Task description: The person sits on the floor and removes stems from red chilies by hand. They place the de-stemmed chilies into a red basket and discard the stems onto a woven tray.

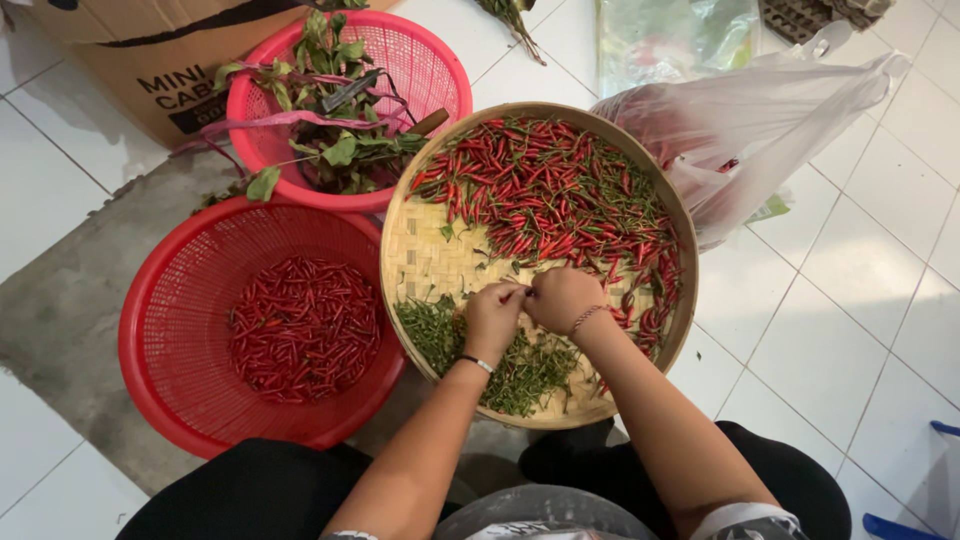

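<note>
White tiled floor (860, 300): carries all items. A grey mat (60, 320) lies under the left side.

Large red mesh basket (170, 300): left of the tray, touching its rim. It holds a loose layer of red chilies (305, 325) with no green stems showing.

Round woven bamboo tray (420, 255): centre of view. The upper and right areas hold a dense pile of small, thin red chili peppers (550, 195) with green stems attached. The near edge holds a heap of detached green stems (520, 370).

Smaller pink mesh basket (430, 70): behind the tray, containing leafy green and purple stalks (335, 110).

Translucent plastic bag (760, 130): right of the tray, touching its rim, reddish contents visible inside.

Left hand (493, 315) and right hand (562, 298): together over the tray's bare middle, fingertips meeting. Both pinch one small item between them; it is too hidden to identify.
</note>
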